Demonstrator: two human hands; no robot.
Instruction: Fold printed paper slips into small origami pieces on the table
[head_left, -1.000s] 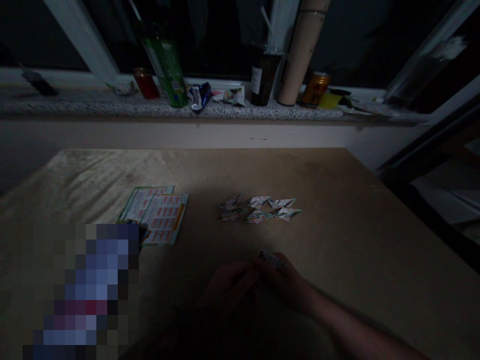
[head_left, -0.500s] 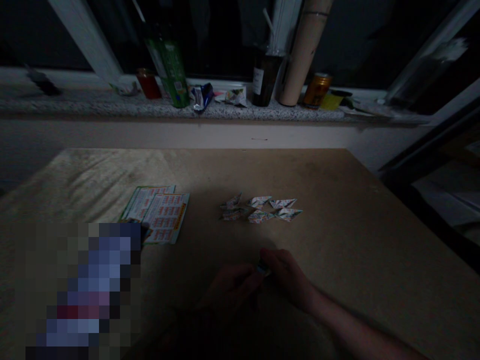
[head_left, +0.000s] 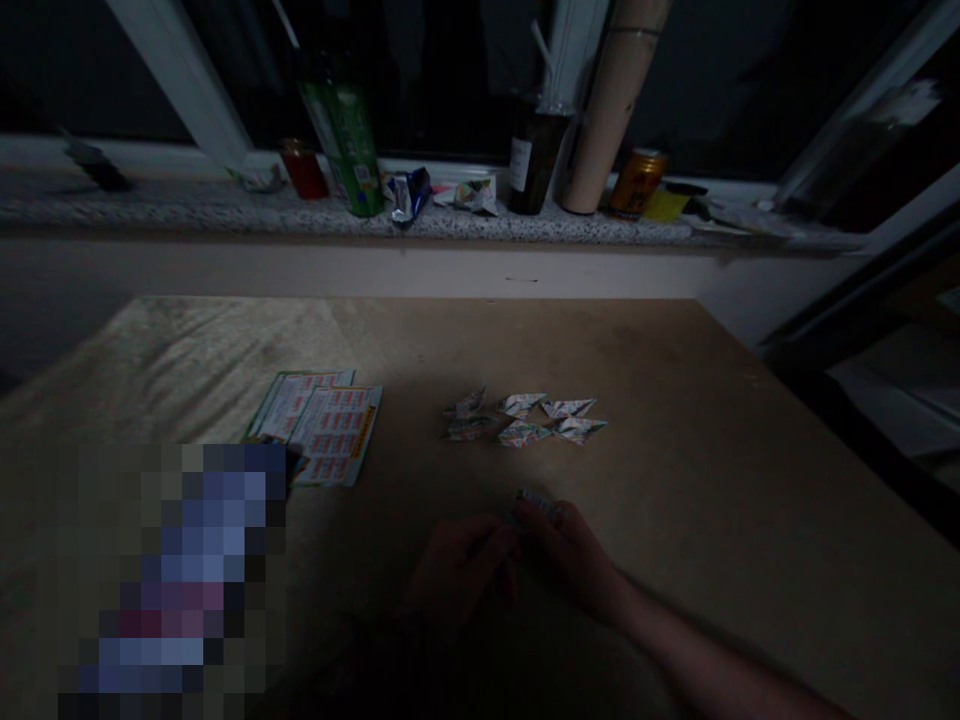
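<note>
Head view, dim: left hand point(head_left: 465, 560) and right hand point(head_left: 574, 555) curled together, pinching a small folded paper piece point(head_left: 534, 503) between fingertips low over the wooden table point(head_left: 712, 450), probably for creasing, near the cluster of finished folded papers point(head_left: 523, 418) and printed sheets point(head_left: 322, 425).

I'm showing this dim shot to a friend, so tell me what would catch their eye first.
Probably the cluster of small folded paper pieces near the middle of the brown table, pale against the gloom. Just below it, the left hand and right hand meet around another small folded piece. To the left lie printed sheets, and a green bottle stands on the windowsill behind.
</note>
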